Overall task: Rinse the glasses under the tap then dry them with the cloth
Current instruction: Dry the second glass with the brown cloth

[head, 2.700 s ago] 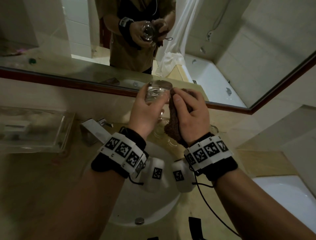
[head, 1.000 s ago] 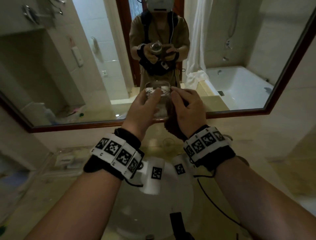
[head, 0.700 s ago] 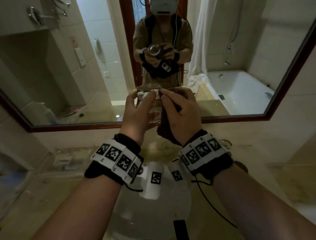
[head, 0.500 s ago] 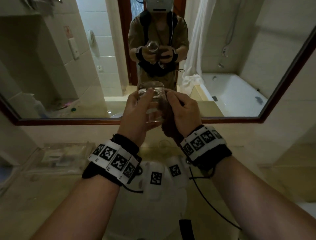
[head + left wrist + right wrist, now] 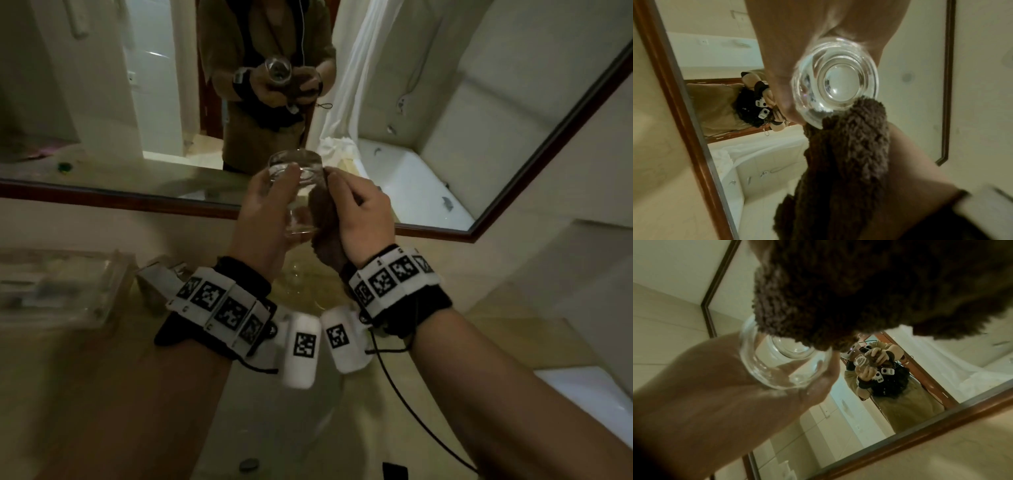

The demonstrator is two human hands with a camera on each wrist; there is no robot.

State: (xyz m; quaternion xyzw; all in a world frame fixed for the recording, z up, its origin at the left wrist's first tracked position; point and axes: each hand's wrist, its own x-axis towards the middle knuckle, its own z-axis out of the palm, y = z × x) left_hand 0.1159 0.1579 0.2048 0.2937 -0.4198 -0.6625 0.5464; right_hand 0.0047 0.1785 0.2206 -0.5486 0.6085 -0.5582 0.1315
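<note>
Beige bench [image 5: 85, 377] with sunken basin [image 5: 274, 428], below wood-framed mirror [image 5: 513, 102]. Above basin: left hand [image 5: 263, 219] fingers curled around glass [image 5: 296, 178]; right hand [image 5: 359, 212] fingers pinching brown cloth [image 5: 323, 219] against it.

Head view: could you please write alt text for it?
A left hand holds a clear glass while the right hand presses a brown cloth against its side, in front of a mirror, above a sink.
</note>
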